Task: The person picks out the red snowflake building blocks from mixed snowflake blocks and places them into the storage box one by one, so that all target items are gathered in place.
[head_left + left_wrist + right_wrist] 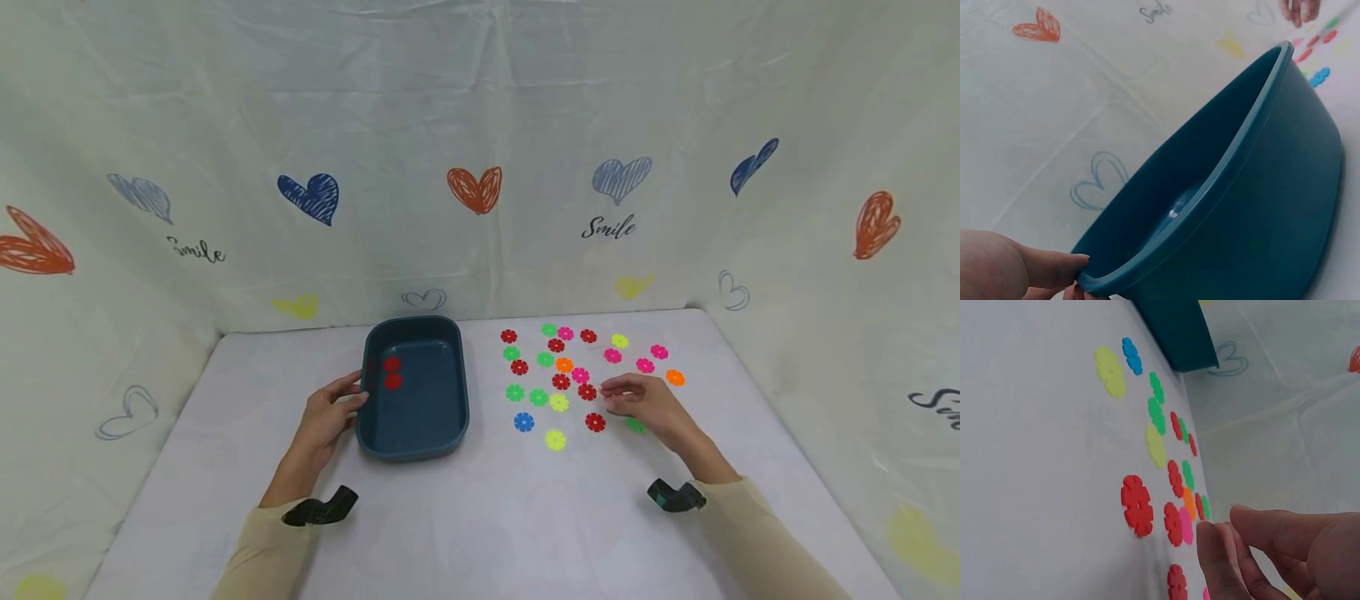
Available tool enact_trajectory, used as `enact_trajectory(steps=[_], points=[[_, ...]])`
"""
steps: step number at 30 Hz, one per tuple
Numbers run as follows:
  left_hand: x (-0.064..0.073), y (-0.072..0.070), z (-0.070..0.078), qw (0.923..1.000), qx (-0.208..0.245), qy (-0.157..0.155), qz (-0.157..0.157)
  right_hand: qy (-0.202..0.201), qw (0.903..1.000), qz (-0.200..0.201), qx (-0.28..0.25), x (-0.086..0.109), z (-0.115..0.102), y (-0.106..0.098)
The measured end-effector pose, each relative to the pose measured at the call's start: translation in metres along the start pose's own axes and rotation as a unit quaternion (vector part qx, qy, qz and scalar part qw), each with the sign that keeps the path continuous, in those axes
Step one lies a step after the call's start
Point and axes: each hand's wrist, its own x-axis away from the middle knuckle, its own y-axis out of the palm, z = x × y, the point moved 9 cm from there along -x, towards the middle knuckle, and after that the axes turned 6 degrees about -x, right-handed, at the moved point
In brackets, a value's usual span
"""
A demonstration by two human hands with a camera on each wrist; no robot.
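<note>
Far L: white sheet (187, 83) hangs behind the white table (465, 533), orange heart (37, 246) printed on it. Black wrist strap (322, 507) sits at my L cuff. My L hand (324, 421) is clamped on the bin's L side: thumb over the rim, fingers under it, acc. to the L wrist view. The dk blue bin (412, 421) stands upright on the table, L of ctr, w/ 2 red discs (392, 364) lying inside, one just in front of the other.

R of the bin, loose notched discs lie flat. First a rough column: red, green, red, green, then a blue disc (523, 422) nearest me. Next come more greens, a yellow disc (555, 440) at the front, an orange disc (564, 365) & pinks mixed w/ reds.

My R hand (641, 404) is over the R part of the spread, fingers loosely bent, tips close to the thumb but not clamped. Tips are just beside a red disc (587, 392); another red (595, 422) lies nearer me. Green disc (634, 425) is partly hidden under the hand. Farther R: pink disc (645, 365), then 2nd orange disc (675, 377).
</note>
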Motion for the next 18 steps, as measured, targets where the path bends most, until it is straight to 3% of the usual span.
enact_trajectory(steps=[18], points=[[0.001, 0.000, 0.000, 1.0000, 0.003, 0.001, 0.005, -0.007, 0.9997, -0.024, 0.009, 0.010, 0.019, 0.006]])
